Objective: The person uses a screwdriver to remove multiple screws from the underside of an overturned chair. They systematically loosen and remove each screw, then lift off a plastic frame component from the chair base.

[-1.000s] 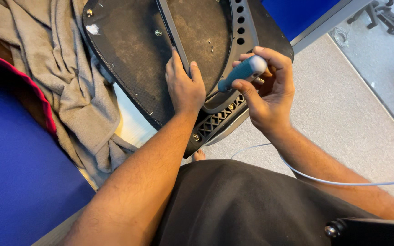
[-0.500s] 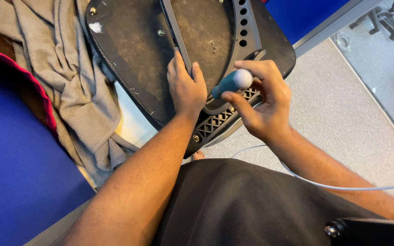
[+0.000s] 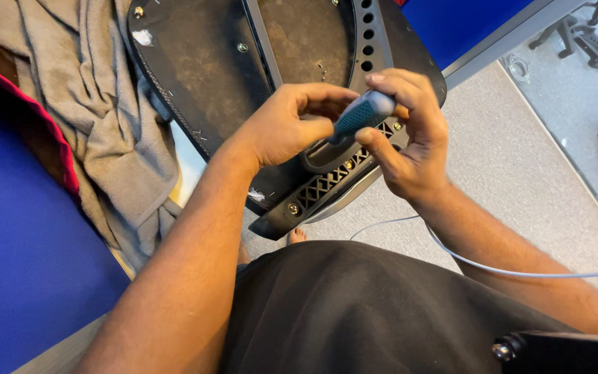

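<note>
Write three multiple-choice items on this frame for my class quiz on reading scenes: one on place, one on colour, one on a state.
1. Where does the crumpled grey cloth lie?
A) left of the black upturned chair seat base
B) on the carpet floor
C) on the person's lap

2. What colour is the ribbed screwdriver handle?
A) red
B) teal
C) yellow

3. What is the right hand doing?
A) lying flat on the seat
B) hanging free
C) gripping the screwdriver handle

Answers:
1 A, the cloth is draped beside the seat base's left edge.
2 B, the grip shows blue-green.
3 C, its fingers wrap the handle, and the left hand pinches near the shaft.
</note>
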